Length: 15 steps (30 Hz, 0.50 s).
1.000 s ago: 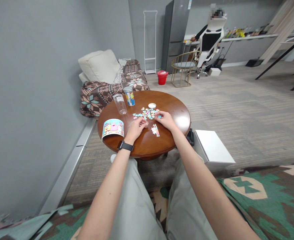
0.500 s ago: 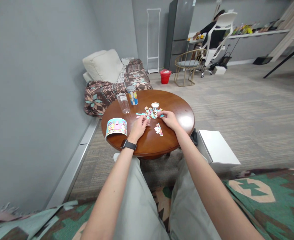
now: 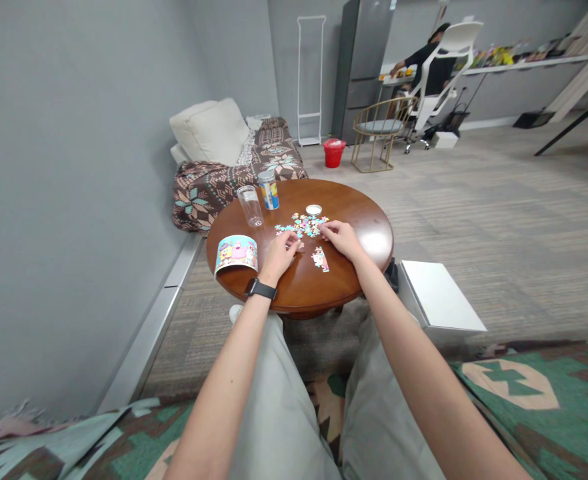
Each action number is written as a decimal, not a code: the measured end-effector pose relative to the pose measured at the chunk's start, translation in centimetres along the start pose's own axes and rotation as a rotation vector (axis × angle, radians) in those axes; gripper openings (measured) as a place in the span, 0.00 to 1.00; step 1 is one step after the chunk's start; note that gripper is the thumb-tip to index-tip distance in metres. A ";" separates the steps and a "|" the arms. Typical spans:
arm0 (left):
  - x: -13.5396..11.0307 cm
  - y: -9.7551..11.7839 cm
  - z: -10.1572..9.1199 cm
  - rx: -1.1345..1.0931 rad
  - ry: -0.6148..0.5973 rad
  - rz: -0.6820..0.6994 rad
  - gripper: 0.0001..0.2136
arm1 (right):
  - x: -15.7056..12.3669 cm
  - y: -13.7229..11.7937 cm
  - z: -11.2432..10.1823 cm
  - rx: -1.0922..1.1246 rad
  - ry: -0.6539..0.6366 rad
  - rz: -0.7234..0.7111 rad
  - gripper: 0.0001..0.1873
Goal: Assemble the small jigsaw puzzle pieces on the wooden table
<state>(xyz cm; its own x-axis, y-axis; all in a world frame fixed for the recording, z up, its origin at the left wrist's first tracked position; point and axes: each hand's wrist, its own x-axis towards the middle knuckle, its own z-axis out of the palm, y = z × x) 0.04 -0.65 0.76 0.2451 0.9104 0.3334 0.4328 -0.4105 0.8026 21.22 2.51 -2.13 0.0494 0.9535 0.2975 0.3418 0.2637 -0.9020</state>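
Note:
Loose jigsaw puzzle pieces (image 3: 304, 225) lie in a colourful heap at the middle of the round wooden table (image 3: 294, 293). My left hand (image 3: 280, 256), with a dark watch at the wrist, is closed at the heap's near left side, a small puzzle piece at its fingertips. At the heap's right edge my right hand (image 3: 343, 239) has its fingers drawn together; what they pinch is too small to make out. Between the hands and nearer to me lies a joined puzzle section (image 3: 320, 259). A curved picture sheet (image 3: 237, 252) with cartoon figures stands at the left.
Behind the heap are a clear plastic cylinder (image 3: 250, 207), a printed can (image 3: 269, 191) and a round lid (image 3: 313, 209). A white box (image 3: 441, 293) stands right of the table. A person (image 3: 431, 67) sits far off, beyond a red bucket (image 3: 333, 153).
The view has shifted slightly, moving everything a little to the right. My right fingers have drawn closer together, and the blue piece seen by them is no longer distinct. My left hand barely differs.

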 end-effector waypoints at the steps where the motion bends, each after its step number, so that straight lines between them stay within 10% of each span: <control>1: 0.0 0.0 0.0 0.012 0.002 0.014 0.03 | 0.0 -0.1 0.0 0.007 -0.007 0.005 0.13; 15: 0.0 -0.2 0.0 -0.006 -0.005 -0.018 0.08 | -0.1 -0.3 0.2 0.016 0.012 -0.010 0.04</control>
<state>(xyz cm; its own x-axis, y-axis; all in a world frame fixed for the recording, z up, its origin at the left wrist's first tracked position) -0.02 -0.58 0.54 0.2417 0.9174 0.3162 0.4319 -0.3935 0.8115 20.98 2.33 -1.97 0.0570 0.9490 0.3102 0.3272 0.2758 -0.9038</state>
